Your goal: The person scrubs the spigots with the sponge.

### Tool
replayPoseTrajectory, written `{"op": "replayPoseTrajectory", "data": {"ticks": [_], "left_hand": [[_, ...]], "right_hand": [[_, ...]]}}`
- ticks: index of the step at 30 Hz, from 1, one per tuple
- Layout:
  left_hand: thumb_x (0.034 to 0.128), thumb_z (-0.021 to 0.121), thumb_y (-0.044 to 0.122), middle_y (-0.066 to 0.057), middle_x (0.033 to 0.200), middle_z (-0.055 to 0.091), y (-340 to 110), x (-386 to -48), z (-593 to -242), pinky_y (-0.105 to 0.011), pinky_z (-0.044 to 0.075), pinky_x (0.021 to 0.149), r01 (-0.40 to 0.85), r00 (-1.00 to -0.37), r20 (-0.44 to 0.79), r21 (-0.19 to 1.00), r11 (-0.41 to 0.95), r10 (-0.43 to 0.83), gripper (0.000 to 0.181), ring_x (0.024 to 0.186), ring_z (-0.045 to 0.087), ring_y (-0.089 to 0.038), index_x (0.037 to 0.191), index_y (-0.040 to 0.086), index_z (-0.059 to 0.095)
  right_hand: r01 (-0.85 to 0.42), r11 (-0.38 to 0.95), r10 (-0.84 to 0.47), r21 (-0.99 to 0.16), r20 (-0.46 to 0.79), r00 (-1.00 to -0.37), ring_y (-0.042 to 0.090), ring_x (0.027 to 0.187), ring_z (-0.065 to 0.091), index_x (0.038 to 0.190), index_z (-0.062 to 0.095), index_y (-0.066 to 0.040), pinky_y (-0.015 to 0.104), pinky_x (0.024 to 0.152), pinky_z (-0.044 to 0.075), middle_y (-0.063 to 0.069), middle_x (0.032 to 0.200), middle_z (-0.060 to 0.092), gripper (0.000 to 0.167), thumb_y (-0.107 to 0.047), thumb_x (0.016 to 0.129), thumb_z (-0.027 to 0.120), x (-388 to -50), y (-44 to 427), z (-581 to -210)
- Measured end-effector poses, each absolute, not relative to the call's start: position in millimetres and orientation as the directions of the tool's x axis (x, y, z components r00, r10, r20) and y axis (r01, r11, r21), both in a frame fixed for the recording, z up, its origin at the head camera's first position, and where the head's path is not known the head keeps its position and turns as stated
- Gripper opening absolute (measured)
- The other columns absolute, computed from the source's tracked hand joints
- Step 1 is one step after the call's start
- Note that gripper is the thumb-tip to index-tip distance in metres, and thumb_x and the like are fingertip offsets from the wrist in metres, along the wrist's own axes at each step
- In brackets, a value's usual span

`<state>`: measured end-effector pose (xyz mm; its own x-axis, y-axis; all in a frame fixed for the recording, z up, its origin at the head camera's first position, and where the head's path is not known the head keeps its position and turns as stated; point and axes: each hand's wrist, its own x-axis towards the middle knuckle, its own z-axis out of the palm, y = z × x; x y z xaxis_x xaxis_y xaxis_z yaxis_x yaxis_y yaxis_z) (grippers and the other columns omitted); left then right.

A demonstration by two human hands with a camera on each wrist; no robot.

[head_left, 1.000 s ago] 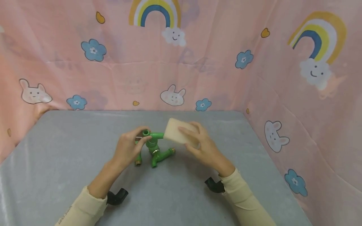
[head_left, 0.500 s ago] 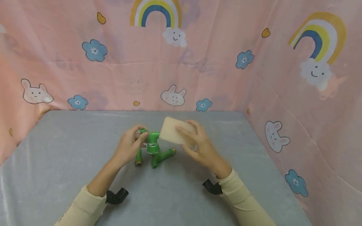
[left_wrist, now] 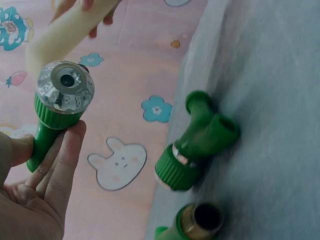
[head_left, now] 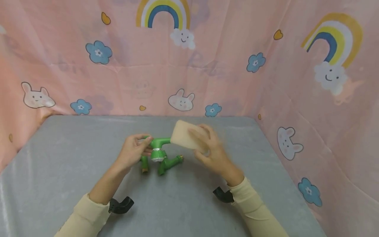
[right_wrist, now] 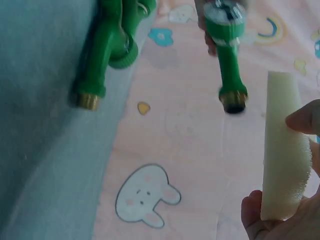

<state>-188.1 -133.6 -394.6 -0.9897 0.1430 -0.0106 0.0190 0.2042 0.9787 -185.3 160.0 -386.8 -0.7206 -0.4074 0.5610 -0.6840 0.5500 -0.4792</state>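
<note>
In the head view my left hand (head_left: 131, 149) holds a green faucet (head_left: 158, 144) by one end, above the table. Its ribbed green collar and silvery cap (left_wrist: 65, 87) face the left wrist camera. Thumb and fingers pinch its narrow end there. My right hand (head_left: 217, 154) grips a cream sponge (head_left: 183, 134) along its edges, thumb on one face. The sponge is beside the faucet's right end; in the right wrist view a gap shows between the sponge (right_wrist: 282, 150) and the faucet's brass-tipped end (right_wrist: 233, 100).
Two more green faucets, one at right (head_left: 171, 163) and one at left (head_left: 144, 164), lie on the grey table (head_left: 177, 204) beneath my hands. Black curved pieces (head_left: 122, 205) sit at both wrists. A pink printed curtain (head_left: 124, 72) hangs behind and to the right.
The held faucet has turned in my left hand, so its silver-capped end now points down toward me. The sponge shifted left, then back to the right and slightly up.
</note>
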Motion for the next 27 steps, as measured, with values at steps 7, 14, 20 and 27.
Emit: {"op": "replayPoseTrajectory", "data": {"ticks": [7, 14, 20, 27], "left_hand": [[0.1067, 0.053, 0.019, -0.011, 0.088, 0.078, -131.0, -187.3, -394.7, -0.023, 0.062, 0.071, -0.030, -0.983, -0.056, 0.989, 0.146, 0.177, 0.045, 0.069, 0.072, -0.005, 0.135, -0.015, 0.051], [0.1075, 0.051, 0.024, -0.021, 0.105, 0.076, -132.6, -187.7, -396.1, -0.024, 0.062, 0.077, -0.090, -0.981, -0.105, 0.992, 0.092, 0.165, 0.052, 0.077, 0.074, -0.004, 0.142, -0.014, 0.045], [0.1079, 0.050, 0.026, -0.006, 0.104, 0.078, -130.7, -188.4, -398.7, -0.020, 0.060, 0.083, -0.171, -0.972, -0.166, 0.985, -0.021, 0.164, 0.051, 0.085, 0.073, -0.001, 0.142, -0.011, 0.046], [0.1085, 0.048, 0.021, -0.001, 0.097, 0.078, -127.5, -188.6, -402.8, -0.019, 0.060, 0.079, -0.207, -0.957, -0.204, 0.978, 0.005, 0.206, 0.046, 0.081, 0.072, -0.002, 0.143, -0.010, 0.048]], "right_hand": [[-0.704, 0.601, -0.444, -0.378, 0.575, -0.687, 0.045, 0.126, 0.045, 0.137, 0.064, -0.017, 0.057, 0.093, 0.053, 0.023, 0.141, 0.045, 0.063, 0.005, 0.079, 0.072, -180.7, 151.9, -390.3], [-0.657, 0.652, -0.347, -0.380, 0.621, -0.703, 0.043, 0.128, 0.043, 0.144, 0.057, -0.016, 0.058, 0.095, 0.050, 0.022, 0.143, 0.044, 0.068, 0.004, 0.080, 0.071, -188.3, 164.4, -387.5], [-0.759, 0.586, -0.413, -0.282, 0.702, -0.580, 0.041, 0.121, 0.046, 0.147, 0.050, -0.014, 0.056, 0.094, 0.047, 0.023, 0.139, 0.047, 0.073, -0.002, 0.078, 0.073, -187.6, 151.7, -393.4], [-0.809, 0.583, -0.526, -0.072, 0.726, -0.443, 0.040, 0.126, 0.040, 0.132, 0.066, -0.018, 0.054, 0.095, 0.052, 0.017, 0.138, 0.049, 0.067, 0.015, 0.073, 0.068, -184.5, 139.7, -402.3]]}}
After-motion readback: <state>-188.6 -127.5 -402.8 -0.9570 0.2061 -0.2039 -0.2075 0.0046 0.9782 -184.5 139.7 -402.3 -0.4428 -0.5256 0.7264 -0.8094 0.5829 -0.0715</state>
